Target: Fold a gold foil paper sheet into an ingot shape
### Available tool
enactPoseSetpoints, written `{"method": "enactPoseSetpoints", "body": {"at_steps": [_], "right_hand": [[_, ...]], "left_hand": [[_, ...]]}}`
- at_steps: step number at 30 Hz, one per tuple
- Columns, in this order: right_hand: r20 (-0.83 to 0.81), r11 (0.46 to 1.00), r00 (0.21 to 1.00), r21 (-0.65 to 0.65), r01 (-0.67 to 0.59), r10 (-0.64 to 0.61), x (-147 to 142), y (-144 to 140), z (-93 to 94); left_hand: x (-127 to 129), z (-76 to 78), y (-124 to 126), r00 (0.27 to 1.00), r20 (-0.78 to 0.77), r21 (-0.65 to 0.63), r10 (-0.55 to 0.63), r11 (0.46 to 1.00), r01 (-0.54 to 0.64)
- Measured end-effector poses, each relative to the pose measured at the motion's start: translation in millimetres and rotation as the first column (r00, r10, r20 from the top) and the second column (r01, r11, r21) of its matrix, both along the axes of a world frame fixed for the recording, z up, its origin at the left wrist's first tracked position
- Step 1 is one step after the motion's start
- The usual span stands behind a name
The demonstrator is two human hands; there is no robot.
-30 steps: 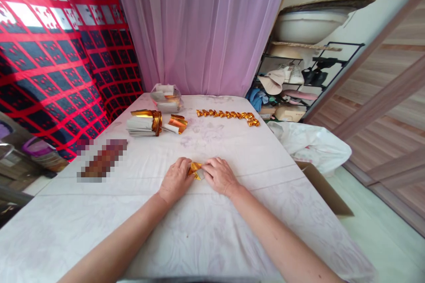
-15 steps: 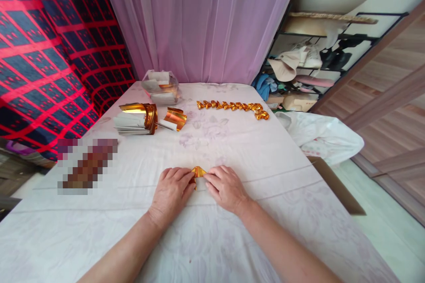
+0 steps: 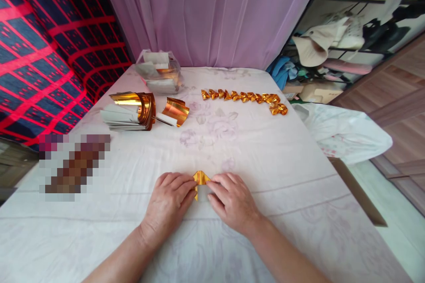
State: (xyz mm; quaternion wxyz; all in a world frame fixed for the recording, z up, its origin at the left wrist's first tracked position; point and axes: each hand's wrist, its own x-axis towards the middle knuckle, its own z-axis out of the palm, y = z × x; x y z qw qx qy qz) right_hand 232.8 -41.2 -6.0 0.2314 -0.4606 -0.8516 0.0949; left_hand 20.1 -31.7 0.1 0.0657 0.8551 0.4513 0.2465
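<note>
on a cloth-covered desk [image 3: 265, 159], a small folded piece of gold paper [image 3: 201, 177] lies near the middle, between two bare hands. compared with half a second ago, its upper edge shows a broader peak, with a narrow flap pointing down at the left, and the view sits closer. the row of gold folded pieces [image 3: 244, 96] and the paper stack [image 3: 122, 117] lie in place farther back. forearms [image 3: 122, 252] slant inward from the lower edge, palms down, fingers bent. the left hand [image 3: 171, 201] has its grip closed on the paper's left corner, thumb beside the flap. the right hand [image 3: 234, 201] touches the right corner with its fingertips, thumb lower; whether that grip pinches, i cannot tell.
</note>
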Motion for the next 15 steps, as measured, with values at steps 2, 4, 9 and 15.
{"method": "enactPoseSetpoints", "body": {"at_steps": [2,4,9,15], "right_hand": [[-0.012,1.000,1.000,-0.008,0.000,0.000,0.4,-0.5,-0.4],[-0.018,1.000,1.000,-0.014,-0.003,0.003,0.6,-1.1,-0.4],[-0.019,1.000,1.000,-0.014,-0.003,0.002,0.0,-2.2,1.6],[-0.008,1.000,1.000,0.016,-0.021,0.022,-2.3,-1.9,4.1]], "left_hand": [[-0.5,0.9,-0.8,1.000,-0.003,-0.002,-0.003,1.000,0.003],[-1.1,1.4,-2.0,1.000,-0.022,-0.005,0.003,1.000,-0.003],[-0.6,2.9,-4.8,0.996,-0.092,0.011,0.004,1.000,-0.003],[3.9,2.0,-6.9,0.989,-0.148,0.031,0.006,1.000,-0.001]]}}
